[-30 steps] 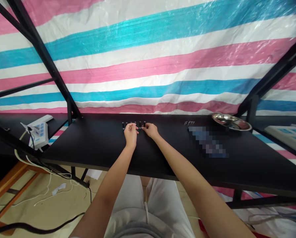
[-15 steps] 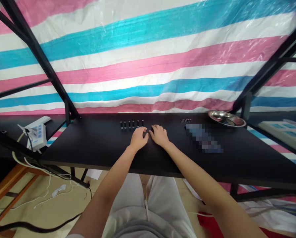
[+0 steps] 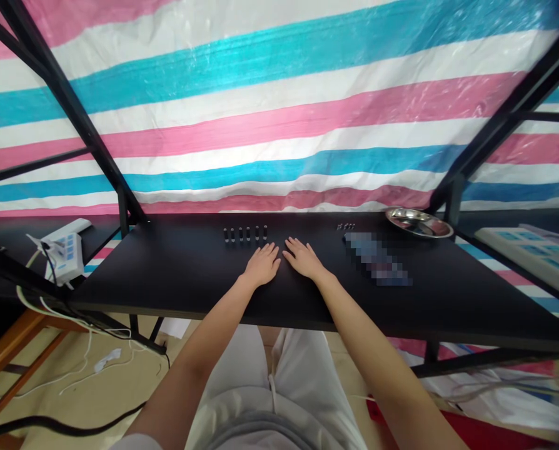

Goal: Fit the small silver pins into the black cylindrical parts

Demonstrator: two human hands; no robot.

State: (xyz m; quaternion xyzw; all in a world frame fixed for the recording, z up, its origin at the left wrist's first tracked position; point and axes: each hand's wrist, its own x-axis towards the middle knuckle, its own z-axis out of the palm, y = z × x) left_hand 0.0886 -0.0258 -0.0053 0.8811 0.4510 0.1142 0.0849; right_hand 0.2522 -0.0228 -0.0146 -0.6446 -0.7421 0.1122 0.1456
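My left hand [image 3: 262,264] lies flat on the black table [image 3: 190,275], fingers stretched out, holding nothing. My right hand [image 3: 302,257] lies flat beside it, palm down, fingers apart and empty. Just beyond my fingertips stands a row of several small black upright cylinders [image 3: 244,234], near the table's far edge. Neither hand touches them.
A few tiny dark parts [image 3: 346,226] sit to the right, near a blurred patch [image 3: 376,265] and a shallow metal dish [image 3: 418,222]. A white power strip [image 3: 66,250] with cables lies at the left. Black frame bars rise on both sides before a striped tarp.
Both hands have drawn back from the row of cylinders toward me and opened flat on the table. The cylinders stand where they were left.
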